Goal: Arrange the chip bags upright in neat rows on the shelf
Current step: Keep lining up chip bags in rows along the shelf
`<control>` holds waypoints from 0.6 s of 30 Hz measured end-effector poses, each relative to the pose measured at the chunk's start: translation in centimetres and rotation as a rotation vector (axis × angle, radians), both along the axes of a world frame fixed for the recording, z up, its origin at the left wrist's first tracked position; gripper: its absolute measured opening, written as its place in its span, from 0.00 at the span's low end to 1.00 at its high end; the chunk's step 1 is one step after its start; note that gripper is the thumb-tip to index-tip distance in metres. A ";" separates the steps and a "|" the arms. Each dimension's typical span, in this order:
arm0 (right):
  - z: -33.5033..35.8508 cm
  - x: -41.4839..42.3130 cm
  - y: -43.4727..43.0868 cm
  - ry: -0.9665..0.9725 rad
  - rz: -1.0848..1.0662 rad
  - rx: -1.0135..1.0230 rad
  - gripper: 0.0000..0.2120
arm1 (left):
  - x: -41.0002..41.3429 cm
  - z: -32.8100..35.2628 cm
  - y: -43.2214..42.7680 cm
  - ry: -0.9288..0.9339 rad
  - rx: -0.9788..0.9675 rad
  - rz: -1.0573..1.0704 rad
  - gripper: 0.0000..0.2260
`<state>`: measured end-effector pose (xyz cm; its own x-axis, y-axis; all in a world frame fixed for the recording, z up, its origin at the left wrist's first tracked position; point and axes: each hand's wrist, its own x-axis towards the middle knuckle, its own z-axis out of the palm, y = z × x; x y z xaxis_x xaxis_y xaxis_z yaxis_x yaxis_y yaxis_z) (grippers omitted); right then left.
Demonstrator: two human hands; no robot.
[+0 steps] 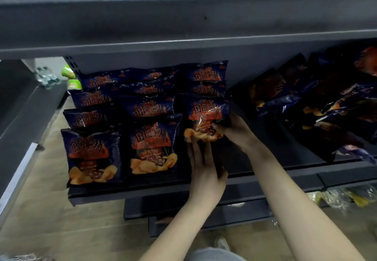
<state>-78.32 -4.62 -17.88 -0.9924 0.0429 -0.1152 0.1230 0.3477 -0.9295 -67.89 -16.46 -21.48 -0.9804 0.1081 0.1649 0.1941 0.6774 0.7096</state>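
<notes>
A: Two hands on one bag, then. How are they set?
B: Apart, and both touching it. The left hand (204,164) is the nearer to us, fingers straight, tips under the bottom edge of the barbecue chip bag (208,113). The right hand (234,130) sits just beyond, fingers curled round the bag's lower right corner.
A: And where's the bag?
B: Up and away from the hands, on the shelf (285,176), long axis upright and leaning back a little. It heads the right-hand row (208,75), set further back than the front bags of the middle row (153,144) and left row (91,154).
A: So what does the coming move turn on?
B: My guess is drawing it forward into line, or fetching another from the loose heap (326,105) lying flat to the right, which is closer to the right hand
</notes>
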 end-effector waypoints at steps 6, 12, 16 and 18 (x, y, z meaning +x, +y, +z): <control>1.0 0.0 -0.5 -0.006 -0.131 0.232 0.27 | 0.3 0.2 -0.9 0.056 0.049 -0.065 0.31; 1.2 4.6 -0.3 0.128 -0.404 0.236 0.39 | 0.7 -0.1 -1.8 0.140 0.102 -0.199 0.30; 2.4 8.8 2.7 0.237 -0.495 0.381 0.33 | 1.3 -0.2 -1.5 0.179 0.228 -0.287 0.25; 4.1 10.6 5.0 0.306 -0.510 0.377 0.26 | 2.0 0.4 -0.3 0.178 0.265 -0.333 0.23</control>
